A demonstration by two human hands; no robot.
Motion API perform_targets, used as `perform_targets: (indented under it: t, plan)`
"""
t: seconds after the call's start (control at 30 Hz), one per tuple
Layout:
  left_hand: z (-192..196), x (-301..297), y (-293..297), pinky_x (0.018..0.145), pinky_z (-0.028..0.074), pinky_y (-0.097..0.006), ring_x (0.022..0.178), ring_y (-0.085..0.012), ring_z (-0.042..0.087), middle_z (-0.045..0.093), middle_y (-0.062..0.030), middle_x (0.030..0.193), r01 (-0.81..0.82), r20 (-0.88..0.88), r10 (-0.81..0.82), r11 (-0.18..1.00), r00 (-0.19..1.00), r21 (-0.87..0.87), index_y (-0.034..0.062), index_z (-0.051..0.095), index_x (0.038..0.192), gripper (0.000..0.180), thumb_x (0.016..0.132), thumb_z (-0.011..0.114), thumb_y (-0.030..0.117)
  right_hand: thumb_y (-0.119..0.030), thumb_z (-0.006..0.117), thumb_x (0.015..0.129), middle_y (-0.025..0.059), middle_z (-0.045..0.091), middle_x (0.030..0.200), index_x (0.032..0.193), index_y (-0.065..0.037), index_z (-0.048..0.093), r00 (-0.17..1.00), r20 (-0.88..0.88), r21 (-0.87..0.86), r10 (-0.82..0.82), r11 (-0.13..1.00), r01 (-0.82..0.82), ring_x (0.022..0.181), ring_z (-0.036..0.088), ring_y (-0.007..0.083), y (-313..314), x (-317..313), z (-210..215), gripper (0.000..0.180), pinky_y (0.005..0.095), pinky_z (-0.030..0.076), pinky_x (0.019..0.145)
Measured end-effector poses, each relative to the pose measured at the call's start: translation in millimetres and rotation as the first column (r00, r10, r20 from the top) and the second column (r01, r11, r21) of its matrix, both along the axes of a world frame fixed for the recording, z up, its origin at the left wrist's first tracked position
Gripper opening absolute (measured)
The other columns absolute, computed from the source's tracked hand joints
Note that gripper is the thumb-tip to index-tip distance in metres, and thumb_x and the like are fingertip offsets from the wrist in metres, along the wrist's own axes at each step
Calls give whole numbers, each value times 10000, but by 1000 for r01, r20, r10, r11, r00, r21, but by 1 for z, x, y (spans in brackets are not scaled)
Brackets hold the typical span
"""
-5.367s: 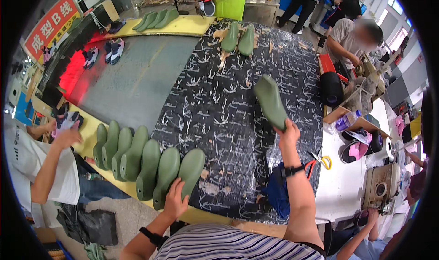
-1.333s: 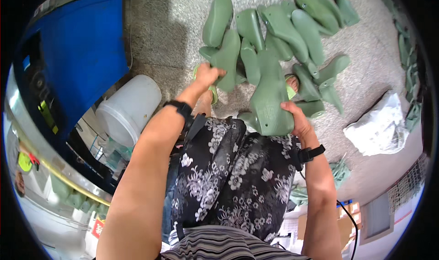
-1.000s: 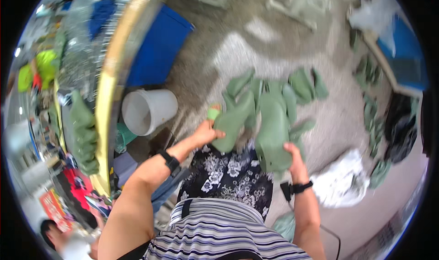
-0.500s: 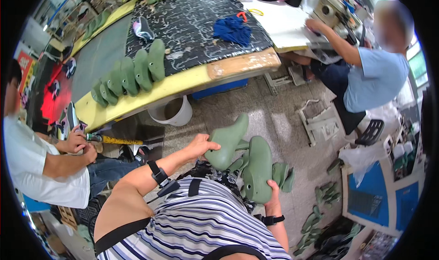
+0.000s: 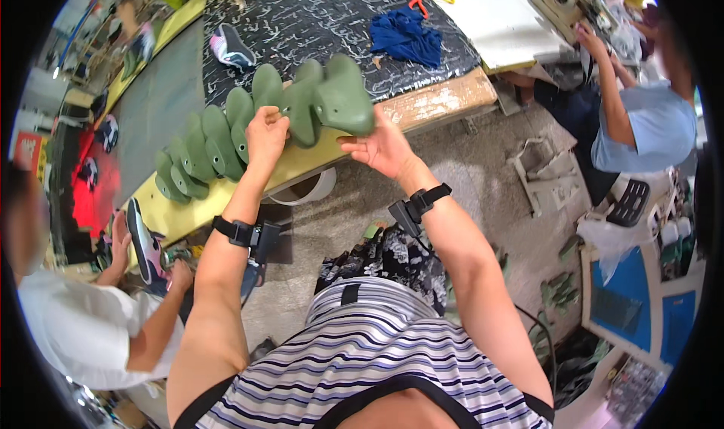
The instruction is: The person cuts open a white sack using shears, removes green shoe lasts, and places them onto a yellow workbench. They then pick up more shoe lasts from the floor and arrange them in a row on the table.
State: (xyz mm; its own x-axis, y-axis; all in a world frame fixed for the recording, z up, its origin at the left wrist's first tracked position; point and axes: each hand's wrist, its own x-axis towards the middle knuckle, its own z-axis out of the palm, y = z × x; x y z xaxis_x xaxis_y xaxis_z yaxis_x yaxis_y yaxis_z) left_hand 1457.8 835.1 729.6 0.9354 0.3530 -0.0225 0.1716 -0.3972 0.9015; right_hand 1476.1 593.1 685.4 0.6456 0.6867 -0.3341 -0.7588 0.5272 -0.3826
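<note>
Several green shoe lasts (image 5: 343, 98) line the near edge of the table (image 5: 426, 103), likely nested for mutual support, the left hand (image 5: 267, 136) beside them with fingers bunched, grip unclear, the right hand (image 5: 385, 147) with fingers apart beside the end one.

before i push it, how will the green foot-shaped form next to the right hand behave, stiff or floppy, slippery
The green foot-shaped form is probably stiff: its smooth body shows no sag or crease. Its smooth, faintly shiny surface may feel slippery. Pushed leftward, it could knock the neighbouring form, which is close beside it.
</note>
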Motion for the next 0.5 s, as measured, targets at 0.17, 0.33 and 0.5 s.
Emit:
perform_targets:
  t: [0.17,0.33,0.5]
  plan:
    - [-42,-13,-36,740,490,-252,864,-146,593,619,-140,965,211,-23,-210,974,978,88,-53,523,1087,336,786,618,62,-449,494,893,188,613,985,1138,44,492,1000,13,-193,-10,981,12,820,641,261,-57,-71,-43,550,326,534,685]
    - [-86,-77,-118,716,478,-255,777,-134,598,633,-93,877,556,-83,-566,823,820,-118,-41,543,1051,271,805,598,58,-255,575,855,162,623,888,1045,24,552,886,-164,-584,-433,767,266,766,633,221,-195,-229,-94,338,312,538,695]
    - [-158,-158,-218,646,472,-268,702,-134,596,634,-76,766,890,-410,-819,455,402,-36,-3,573,999,232,788,598,91,-265,531,869,138,616,907,1068,0,535,558,-257,-784,-789,508,357,766,621,217,-298,-446,-148,332,308,528,691]
